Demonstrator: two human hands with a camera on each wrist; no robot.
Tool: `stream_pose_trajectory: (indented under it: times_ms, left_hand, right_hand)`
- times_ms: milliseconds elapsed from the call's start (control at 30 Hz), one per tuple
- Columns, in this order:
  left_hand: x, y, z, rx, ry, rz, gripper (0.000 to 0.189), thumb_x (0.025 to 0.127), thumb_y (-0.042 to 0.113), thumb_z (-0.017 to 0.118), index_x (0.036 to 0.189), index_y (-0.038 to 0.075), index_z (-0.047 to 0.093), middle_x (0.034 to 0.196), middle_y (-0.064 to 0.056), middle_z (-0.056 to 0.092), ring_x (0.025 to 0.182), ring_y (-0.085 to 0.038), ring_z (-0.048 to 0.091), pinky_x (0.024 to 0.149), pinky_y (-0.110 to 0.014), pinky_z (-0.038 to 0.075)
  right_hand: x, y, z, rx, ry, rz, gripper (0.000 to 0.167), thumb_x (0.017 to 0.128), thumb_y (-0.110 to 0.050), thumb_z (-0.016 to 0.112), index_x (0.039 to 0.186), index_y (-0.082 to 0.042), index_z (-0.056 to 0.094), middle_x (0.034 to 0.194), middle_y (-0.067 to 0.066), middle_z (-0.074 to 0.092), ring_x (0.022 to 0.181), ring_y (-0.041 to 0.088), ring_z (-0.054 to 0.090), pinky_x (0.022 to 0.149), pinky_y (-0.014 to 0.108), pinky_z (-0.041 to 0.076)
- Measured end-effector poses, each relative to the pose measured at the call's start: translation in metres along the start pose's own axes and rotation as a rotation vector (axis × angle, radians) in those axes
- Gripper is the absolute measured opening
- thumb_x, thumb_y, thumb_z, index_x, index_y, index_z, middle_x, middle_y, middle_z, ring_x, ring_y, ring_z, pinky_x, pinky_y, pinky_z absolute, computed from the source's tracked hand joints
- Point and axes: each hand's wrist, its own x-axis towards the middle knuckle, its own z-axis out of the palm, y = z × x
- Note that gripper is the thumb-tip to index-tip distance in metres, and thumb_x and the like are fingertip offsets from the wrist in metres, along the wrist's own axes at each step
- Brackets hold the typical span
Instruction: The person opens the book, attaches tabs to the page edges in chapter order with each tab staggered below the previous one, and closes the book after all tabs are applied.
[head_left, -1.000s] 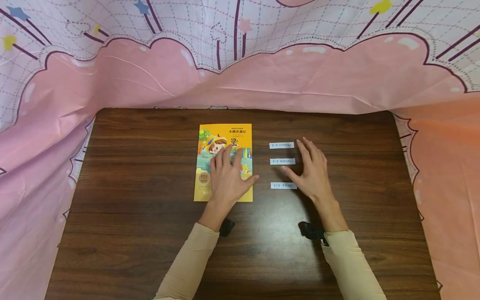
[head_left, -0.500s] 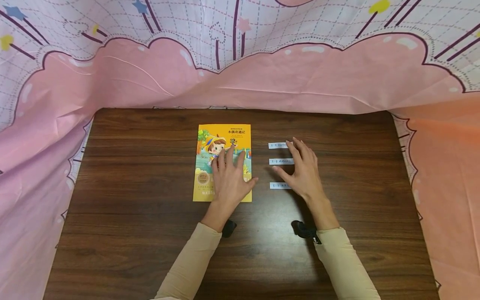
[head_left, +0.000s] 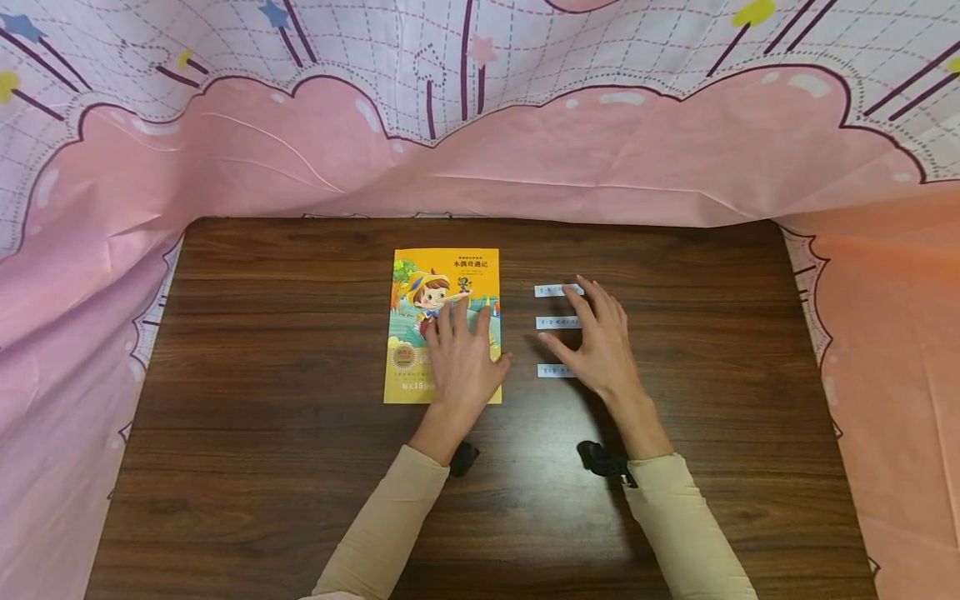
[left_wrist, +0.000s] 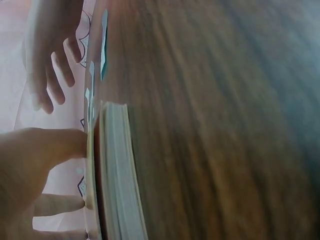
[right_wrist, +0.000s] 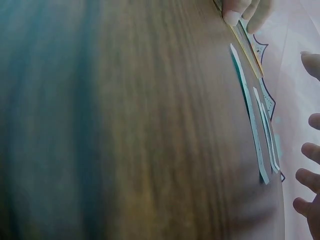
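A yellow-covered picture book (head_left: 480, 279) with a cartoon child on its front lies closed on the table. Across the lower part of its cover my left hand (head_left: 463, 362) rests with fingers spread, hiding some of the print. The left wrist view shows the fingertips on the cover, above the page edges (left_wrist: 120, 175). To the right of the book lie three white paper strips with handwriting: a top strip (head_left: 546, 291), a middle one (head_left: 551, 322) and a bottom one (head_left: 551, 371). My right hand (head_left: 603, 346) hovers over their right ends, fingers apart, holding nothing.
The dark wooden table (head_left: 285, 467) stretches to both sides and in front of the book. Pink patterned cloth (head_left: 525, 196) hangs along its back and both sides. A black wrist device (head_left: 600, 460) sits by the right sleeve, another (head_left: 463, 458) by the left.
My right hand has moved left, from beside the strips to over their right ends. The left hand has slid slightly right and nearer on the cover. Book and strips keep their places.
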Motion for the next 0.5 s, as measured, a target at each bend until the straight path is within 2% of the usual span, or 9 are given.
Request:
stream_pose_trajectory:
  times_ms: [267,500]
  left_hand:
    - [-0.0027,0.0012,0.0036,-0.012,0.022,0.002,0.067,0.076,0.042,0.080,0.133,0.011,0.061,0.139,-0.019,0.047,0.131,-0.041,0.040,0.105,-0.060,0.036]
    - [-0.0030,-0.0010,0.0046,-0.039,0.032,0.008,0.064,0.076,0.041,0.079,0.131,0.012,0.063,0.139,-0.018,0.048,0.131,-0.041,0.042,0.105,-0.059,0.037]
  right_hand:
    - [-0.0009,-0.0022,0.0033,0.003,-0.008,-0.005,0.079,0.081,-0.045,0.078,0.147,-0.013,0.048,0.155,0.014,0.038,0.143,0.040,0.030,0.111,0.065,0.020]
    - [-0.0013,0.0007,0.0049,0.000,-0.007,0.001,0.077,0.083,-0.047,0.076,0.147,-0.013,0.048,0.155,0.014,0.038,0.144,0.039,0.030,0.111,0.066,0.020]
